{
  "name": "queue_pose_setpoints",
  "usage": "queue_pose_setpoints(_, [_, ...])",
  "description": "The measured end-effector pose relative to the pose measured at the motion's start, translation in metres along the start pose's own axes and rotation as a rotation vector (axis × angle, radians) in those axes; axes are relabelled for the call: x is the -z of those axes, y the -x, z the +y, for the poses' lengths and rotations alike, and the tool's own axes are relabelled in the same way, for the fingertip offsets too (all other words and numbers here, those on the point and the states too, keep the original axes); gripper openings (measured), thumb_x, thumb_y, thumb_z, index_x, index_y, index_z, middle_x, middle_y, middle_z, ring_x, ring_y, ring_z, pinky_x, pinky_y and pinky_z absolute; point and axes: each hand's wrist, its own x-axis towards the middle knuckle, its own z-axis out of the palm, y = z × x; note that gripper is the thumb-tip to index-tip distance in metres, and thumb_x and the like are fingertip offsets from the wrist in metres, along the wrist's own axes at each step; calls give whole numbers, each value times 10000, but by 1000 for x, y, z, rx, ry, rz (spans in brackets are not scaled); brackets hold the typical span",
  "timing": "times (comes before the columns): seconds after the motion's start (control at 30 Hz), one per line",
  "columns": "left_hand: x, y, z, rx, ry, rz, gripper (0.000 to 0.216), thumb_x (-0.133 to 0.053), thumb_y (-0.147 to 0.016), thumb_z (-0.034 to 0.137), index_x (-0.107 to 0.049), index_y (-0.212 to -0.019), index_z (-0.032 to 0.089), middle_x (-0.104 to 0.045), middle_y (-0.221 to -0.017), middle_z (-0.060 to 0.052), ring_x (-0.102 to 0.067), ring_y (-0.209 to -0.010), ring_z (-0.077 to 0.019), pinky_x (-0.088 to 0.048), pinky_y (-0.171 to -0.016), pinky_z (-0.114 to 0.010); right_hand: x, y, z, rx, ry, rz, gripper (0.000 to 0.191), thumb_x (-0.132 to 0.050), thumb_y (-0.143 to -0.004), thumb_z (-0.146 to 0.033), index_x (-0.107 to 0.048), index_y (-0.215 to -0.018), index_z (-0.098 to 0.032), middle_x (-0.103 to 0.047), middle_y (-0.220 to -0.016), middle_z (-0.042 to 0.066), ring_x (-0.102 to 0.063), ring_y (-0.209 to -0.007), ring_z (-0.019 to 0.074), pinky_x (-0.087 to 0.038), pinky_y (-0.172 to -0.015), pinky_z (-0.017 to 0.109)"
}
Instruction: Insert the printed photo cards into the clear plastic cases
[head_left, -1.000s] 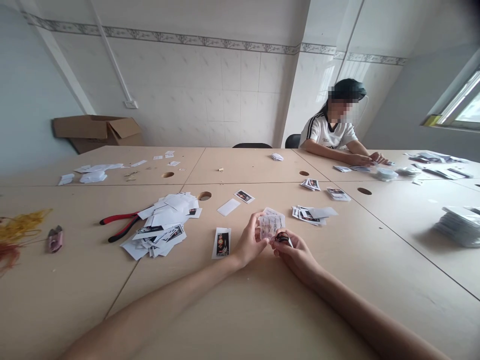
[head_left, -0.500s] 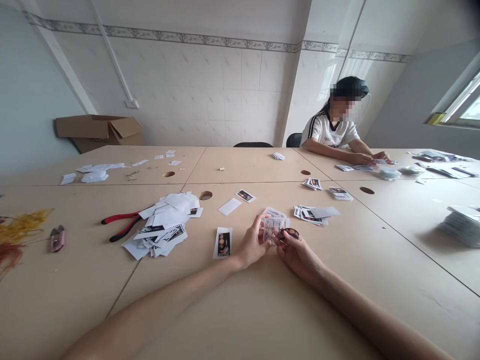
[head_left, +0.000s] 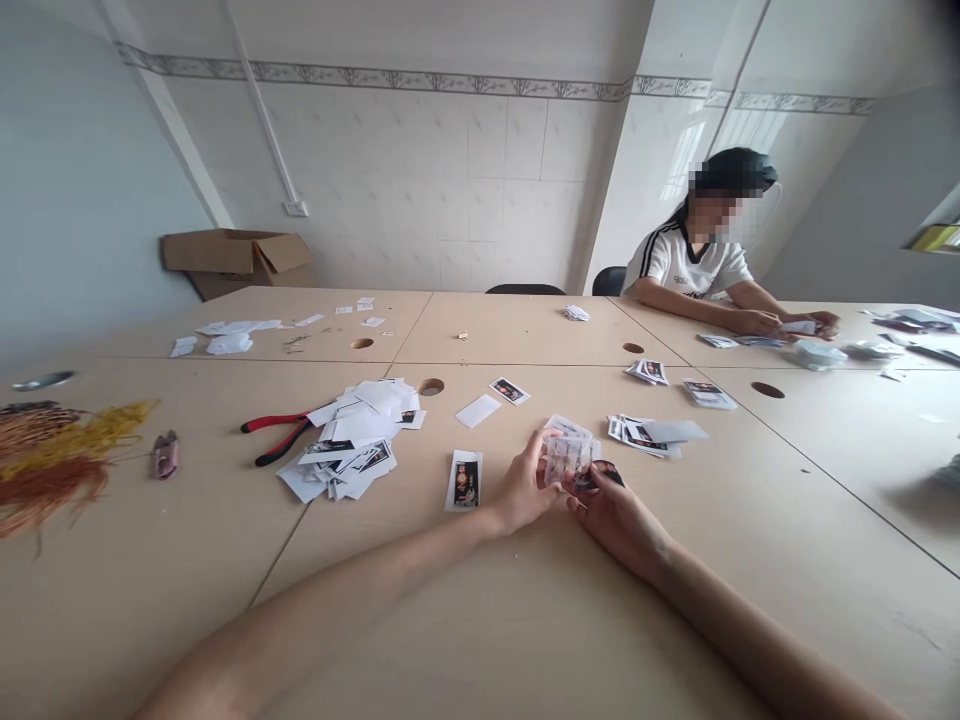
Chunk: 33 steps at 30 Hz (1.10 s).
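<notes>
My left hand grips a clear plastic packet of small cards, its fingers wrapped around the packet's left side. My right hand is just below it, pinching a small dark photo card against the packet's lower right corner. Most of that card is hidden by my fingers. A white-bordered photo card lies on the table left of my left hand. A loose stack of similar cards lies ahead and to the right of my hands.
A heap of white paper and cards lies left of my hands, beside red-handled pliers. Yellow-orange thread and a pink tool lie farther left. A co-worker handles cards across the table. A cardboard box stands behind.
The whole view has swung left, so everything sits farther right. The dark item in my right hand now shows as a flatter card against the packet. The co-worker's hands have moved right.
</notes>
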Motion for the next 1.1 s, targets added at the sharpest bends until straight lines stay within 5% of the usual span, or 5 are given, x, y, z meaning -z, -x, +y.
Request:
queue_pose_setpoints(0.17, [-1,0,-4,-10,-18,33,508,-527,-707,156,-322,-1169,217,-556,-931,-61,-547,-795,-145,-451,-700,-275,-1,1,1,13,44,6,131,-603,-705,-298,-599,-822,-239,-583,-982,11,-518,-894,157,-409,-699,269])
queue_pose_setpoints(0.47, [-1,1,-6,-10,-10,49,533,-553,-680,136,-345,-1163,222,-558,-949,-58,-550,-815,-149,-451,-699,-268,3,-2,4,50,89,46,87,-655,-653,-228,-618,-730,-217,-608,-766,-1,-529,-668,117,-413,-607,242])
queue_pose_setpoints(0.9, [-2,0,-4,0,23,16,620,-594,-658,163,-294,-1199,210,-552,-985,-84,-555,-794,-154,-458,-674,-269,-7,4,2,92,195,11,206,-696,-589,-191,-627,-783,-183,-610,-785,25,-526,-722,144,-414,-702,275])
queue_pose_setpoints(1.1, [-1,1,-3,29,30,17,590,-562,-641,90,-328,-1167,219,-551,-953,-59,-552,-792,-148,-458,-674,-263,-5,3,1,136,254,48,104,-680,-614,-242,-625,-684,-187,-598,-694,18,-516,-631,131,-418,-619,262])
